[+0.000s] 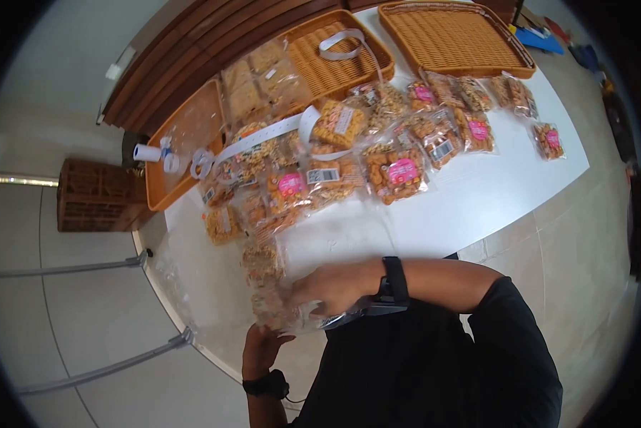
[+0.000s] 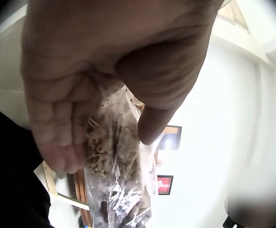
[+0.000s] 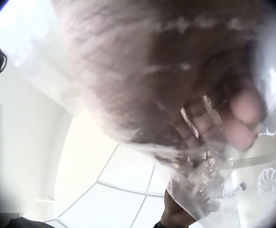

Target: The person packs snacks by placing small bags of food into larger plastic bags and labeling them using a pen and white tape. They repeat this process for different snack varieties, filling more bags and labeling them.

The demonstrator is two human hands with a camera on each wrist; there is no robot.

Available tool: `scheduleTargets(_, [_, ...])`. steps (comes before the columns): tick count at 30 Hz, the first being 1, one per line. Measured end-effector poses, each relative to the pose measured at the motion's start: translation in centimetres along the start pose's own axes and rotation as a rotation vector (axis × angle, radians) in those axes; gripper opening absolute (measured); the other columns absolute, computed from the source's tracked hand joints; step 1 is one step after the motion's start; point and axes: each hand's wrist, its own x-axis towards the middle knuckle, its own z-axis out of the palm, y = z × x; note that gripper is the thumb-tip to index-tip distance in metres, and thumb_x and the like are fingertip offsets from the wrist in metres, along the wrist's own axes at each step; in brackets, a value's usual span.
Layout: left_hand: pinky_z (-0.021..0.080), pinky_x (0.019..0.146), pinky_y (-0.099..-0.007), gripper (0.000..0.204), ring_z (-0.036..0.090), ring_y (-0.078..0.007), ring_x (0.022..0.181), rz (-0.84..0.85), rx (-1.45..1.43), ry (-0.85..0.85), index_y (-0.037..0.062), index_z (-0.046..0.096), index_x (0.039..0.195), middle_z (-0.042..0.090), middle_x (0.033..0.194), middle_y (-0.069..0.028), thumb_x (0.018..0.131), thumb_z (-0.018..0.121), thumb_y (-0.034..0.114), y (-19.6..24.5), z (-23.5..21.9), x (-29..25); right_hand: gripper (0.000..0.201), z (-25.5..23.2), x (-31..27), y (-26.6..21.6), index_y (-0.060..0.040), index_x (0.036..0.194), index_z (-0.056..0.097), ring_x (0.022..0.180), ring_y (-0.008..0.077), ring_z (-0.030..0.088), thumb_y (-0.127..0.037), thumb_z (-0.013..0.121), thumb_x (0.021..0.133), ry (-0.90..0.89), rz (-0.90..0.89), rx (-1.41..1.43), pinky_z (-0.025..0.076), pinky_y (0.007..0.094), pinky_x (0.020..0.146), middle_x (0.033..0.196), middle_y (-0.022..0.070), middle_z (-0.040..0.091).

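My left hand [image 1: 261,347] is low at the table's near left. In the left wrist view, its fingers and thumb lie on either side of a clear plastic bag [image 2: 114,190] with pale, crunchy-looking snacks inside, gripping it. My right hand [image 1: 338,287], blurred, reaches across to the same bag. Clear plastic stretches over this hand in the right wrist view, and its curled fingers [image 3: 247,109] hold a clear snack packet [image 3: 207,175]. Just beyond the hands, another snack packet [image 1: 262,262] lies near the table's left edge.
Many wrapped snack packets [image 1: 399,171], some with pink labels, spread over the white table [image 1: 449,207]. A label strip [image 1: 263,134] trails across them. Wicker trays [image 1: 456,36] line the back, and an orange tray [image 1: 185,121] with a white roll [image 1: 145,153] stands at left.
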Motion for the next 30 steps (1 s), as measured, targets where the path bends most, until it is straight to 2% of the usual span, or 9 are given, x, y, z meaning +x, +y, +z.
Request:
scheduleTargets(2, [0.057, 0.091, -0.0520, 0.056, 0.064, -0.0323, 0.114, 0.017, -0.055, -0.002, 0.0001, 0.053, 0.133, 0.063, 0.128, -0.0153, 0.093, 0.069, 0.036, -0.6, -0.6, 0.0, 0.040, 0.8, 0.2, 0.4, -0.0060, 0.120, 0.062, 0.112, 0.0392, 0.059, -0.024, 0.065, 0.084, 0.106, -0.083, 0.085, 0.047, 0.0471, 0.094, 0.116, 0.0212, 0.063])
scheduleTargets(5, [0.057, 0.090, -0.0528, 0.050, 0.064, -0.0326, 0.115, 0.039, -0.077, -0.016, 0.0015, 0.055, 0.131, 0.063, 0.127, -0.0154, 0.094, 0.067, 0.034, -0.7, -1.1, -0.1, 0.035, -0.3, 0.7, 0.7, -0.0059, 0.115, 0.063, 0.105, 0.0406, 0.061, -0.023, 0.064, 0.084, -0.068, 0.036, -0.005, 0.048, 0.0479, 0.090, 0.108, 0.0205, 0.066])
scheduleTargets(7, [0.057, 0.090, -0.0533, 0.048, 0.064, -0.0325, 0.114, 0.051, -0.068, -0.001, 0.0018, 0.056, 0.129, 0.064, 0.126, -0.0153, 0.095, 0.067, 0.033, -0.6, -0.7, -0.1, 0.032, -0.8, 0.6, 0.3, -0.0060, 0.112, 0.062, 0.099, 0.0420, 0.063, -0.023, 0.065, 0.084, -0.051, 0.083, -0.055, 0.049, 0.0487, 0.086, 0.101, 0.0198, 0.067])
scheduleTargets(10, [0.056, 0.087, -0.0528, 0.028, 0.068, -0.0315, 0.103, 0.051, -0.085, 0.070, 0.0121, 0.068, 0.112, 0.070, 0.112, -0.0100, 0.098, 0.061, 0.035, -1.3, -1.6, 0.0, 0.029, -0.8, 0.4, 0.1, -0.0064, 0.108, 0.062, 0.093, 0.0434, 0.064, -0.022, 0.065, 0.084, -0.038, 0.100, -0.085, 0.050, 0.0500, 0.081, 0.094, 0.0189, 0.069])
scheduleTargets(16, [0.057, 0.082, -0.0509, 0.029, 0.067, -0.0331, 0.103, -0.001, -0.007, 0.043, 0.0105, 0.068, 0.112, 0.070, 0.112, -0.0120, 0.097, 0.062, 0.035, -0.2, -1.0, 0.0, 0.036, -1.4, 0.4, -1.3, -0.0037, 0.118, 0.057, 0.096, 0.0446, 0.063, -0.023, 0.066, 0.089, -0.163, 0.096, -0.137, 0.048, 0.0516, 0.081, 0.096, 0.0240, 0.066])
scheduleTargets(20, [0.061, 0.081, -0.0504, 0.044, 0.067, -0.0308, 0.107, -0.004, -0.001, 0.072, 0.0023, 0.057, 0.126, 0.065, 0.122, -0.0133, 0.091, 0.073, 0.024, 0.1, -0.6, -0.1, 0.039, -1.9, 0.3, -1.4, -0.0033, 0.121, 0.056, 0.097, 0.0449, 0.063, -0.024, 0.066, 0.090, -0.201, 0.085, -0.159, 0.048, 0.0515, 0.083, 0.097, 0.0252, 0.066])
scheduleTargets(26, [0.060, 0.082, -0.0474, 0.054, 0.067, -0.0303, 0.109, 0.005, -0.006, 0.038, 0.0016, 0.055, 0.131, 0.066, 0.122, -0.0136, 0.089, 0.075, 0.029, -0.6, 1.9, -0.1, 0.032, -3.6, -3.2, -0.4, -0.0032, 0.120, 0.057, 0.095, 0.0414, 0.064, -0.021, 0.063, 0.093, 0.129, -0.001, 0.065, 0.049, 0.0487, 0.084, 0.096, 0.0234, 0.065])
scheduleTargets(27, [0.060, 0.081, -0.0472, 0.052, 0.066, -0.0312, 0.109, -0.004, 0.016, 0.017, 0.0024, 0.055, 0.130, 0.066, 0.121, -0.0144, 0.090, 0.073, 0.030, -0.5, 2.1, 0.1, 0.028, -4.4, -4.4, -1.6, -0.0032, 0.117, 0.058, 0.090, 0.0367, 0.065, -0.020, 0.062, 0.095, 0.139, 0.171, 0.116, 0.050, 0.0455, 0.082, 0.093, 0.0190, 0.065])
scheduleTargets(30, [0.060, 0.081, -0.0455, 0.061, 0.066, -0.0311, 0.110, -0.027, 0.084, 0.001, 0.0006, 0.051, 0.135, 0.066, 0.122, -0.0158, 0.089, 0.073, 0.034, 0.1, 2.8, 0.7, 0.022, -7.5, -5.9, -3.3, -0.0042, 0.115, 0.060, 0.086, 0.0271, 0.066, -0.016, 0.062, 0.096, 0.171, 0.293, 0.112, 0.051, 0.0373, 0.078, 0.093, 0.0125, 0.067])
